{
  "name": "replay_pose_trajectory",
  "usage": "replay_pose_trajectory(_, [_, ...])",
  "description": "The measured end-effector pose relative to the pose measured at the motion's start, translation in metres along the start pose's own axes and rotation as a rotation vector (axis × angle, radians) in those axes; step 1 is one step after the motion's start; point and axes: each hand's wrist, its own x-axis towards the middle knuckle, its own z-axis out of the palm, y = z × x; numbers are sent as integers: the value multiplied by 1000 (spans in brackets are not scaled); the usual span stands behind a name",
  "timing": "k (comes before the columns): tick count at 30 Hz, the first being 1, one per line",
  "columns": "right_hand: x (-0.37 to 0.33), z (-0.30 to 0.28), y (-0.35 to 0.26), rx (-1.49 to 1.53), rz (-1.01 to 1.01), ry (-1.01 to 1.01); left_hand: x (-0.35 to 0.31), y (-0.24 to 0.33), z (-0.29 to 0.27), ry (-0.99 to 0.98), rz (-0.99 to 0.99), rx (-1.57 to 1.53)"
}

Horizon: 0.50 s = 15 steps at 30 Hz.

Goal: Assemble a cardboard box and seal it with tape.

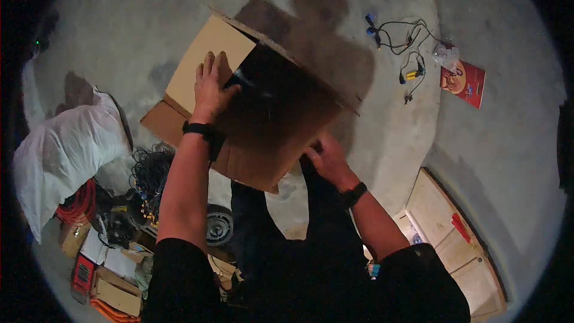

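Note:
An open brown cardboard box (281,113), tilted, is in front of me above the floor, its dark inside facing me. My left hand (212,88) lies on a lighter tan flap (200,54) at the box's left side, fingers stretched out and thumb apart. At the lower right edge of the box, my right hand (329,158) holds the cardboard, its fingertips partly hidden behind the edge. Another flap (161,121) sticks out at the left corner. Deep shadow fills the box, so I cannot make out what is inside.
Black cables (412,30) lie on the concrete floor (149,0) at the right, near a red booklet (463,82). To the left sits a white plastic bag (72,143), with tangled wires (149,173), a red cord coil (78,203) and a wheel (219,225) nearby. A pale cabinet (448,233) stands lower right.

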Motion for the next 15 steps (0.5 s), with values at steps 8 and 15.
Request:
replay_pose_trajectory(8, [92,55,-11,-382,-86,-82,9,-12,13,-12,75,47])
replay_pose_trajectory(15, [121,101,54,-178,-17,-205,-60,4,-32,224,205,3])
